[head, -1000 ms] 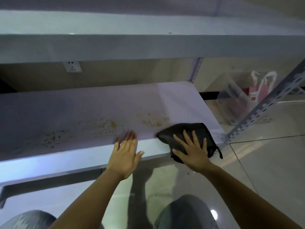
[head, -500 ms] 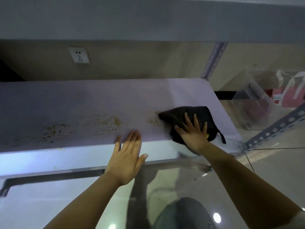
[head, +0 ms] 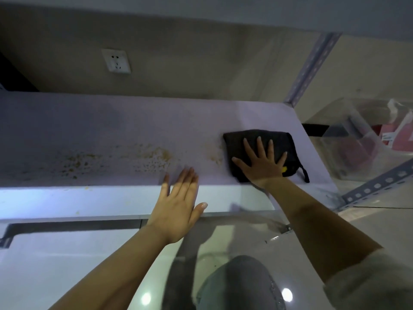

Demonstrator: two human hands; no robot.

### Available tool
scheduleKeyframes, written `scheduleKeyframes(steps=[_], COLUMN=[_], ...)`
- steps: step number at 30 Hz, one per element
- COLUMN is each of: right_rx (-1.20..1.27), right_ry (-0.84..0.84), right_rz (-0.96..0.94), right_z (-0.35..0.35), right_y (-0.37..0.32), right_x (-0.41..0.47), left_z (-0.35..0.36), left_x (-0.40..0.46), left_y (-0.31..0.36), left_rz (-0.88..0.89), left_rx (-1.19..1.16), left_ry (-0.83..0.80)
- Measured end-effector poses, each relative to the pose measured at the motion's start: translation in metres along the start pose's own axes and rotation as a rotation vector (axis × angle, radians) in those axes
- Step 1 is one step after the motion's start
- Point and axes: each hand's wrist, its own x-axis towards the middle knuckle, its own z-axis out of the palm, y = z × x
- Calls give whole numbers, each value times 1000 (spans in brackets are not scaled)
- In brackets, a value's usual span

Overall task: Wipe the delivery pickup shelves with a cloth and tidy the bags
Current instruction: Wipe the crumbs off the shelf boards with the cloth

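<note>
A dark cloth [head: 281,142] lies flat on the right part of the white lower shelf [head: 111,126]. My right hand [head: 261,163] presses on it with fingers spread. Yellow-brown crumbs and stains [head: 156,154] spread across the shelf's middle and left, and a small patch [head: 214,153] sits just left of the cloth. My left hand [head: 178,204] rests flat on the shelf's front edge, fingers together, holding nothing. A red and white bag [head: 395,137] shows inside a clear bin at the far right.
The upper shelf [head: 201,14] hangs close overhead. A wall socket [head: 116,61] is on the back wall. Perforated metal posts stand at the back right [head: 312,66] and front right [head: 377,186]. The clear plastic bin [head: 357,139] sits on the glossy tiled floor [head: 380,220].
My right hand has pushed the cloth away from the front edge toward the back of the shelf. The view has come closer and lower. My left hand has stayed on the front edge.
</note>
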Motion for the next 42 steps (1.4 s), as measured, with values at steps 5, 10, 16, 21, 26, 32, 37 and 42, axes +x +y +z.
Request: scheduleKeyframes(steps=[5, 10, 16, 21, 26, 32, 37, 42], right_rx=[7, -25, 18, 102, 5, -9, -79, -54], right_ry=[83, 102, 69, -36, -58, 4, 39, 3], right_rz=[-169, -133, -36, 55, -15, -226, -362, -354], right_z=[21, 24, -2, -28, -22, 6, 25, 16], right_y=[12, 7, -15, -43, -53, -44, -53, -68], right_x=[-78, -92, -3, 74, 75, -11, -93, -72], left_z=[-12, -17, -7, -3, 0, -4, -15, -17], left_x=[-3, -4, -5, -4, -3, -4, -9, -18], left_y=[-18, -57, -62, -63, -63, -62, -74, -118], left_rz=[11, -27, -76, -73, -88, -95, -153, -221], left_rx=[-220, -49, -36, -67, -67, -89, -121, -59], left_ry=[69, 177, 186, 210, 217, 194, 247, 259])
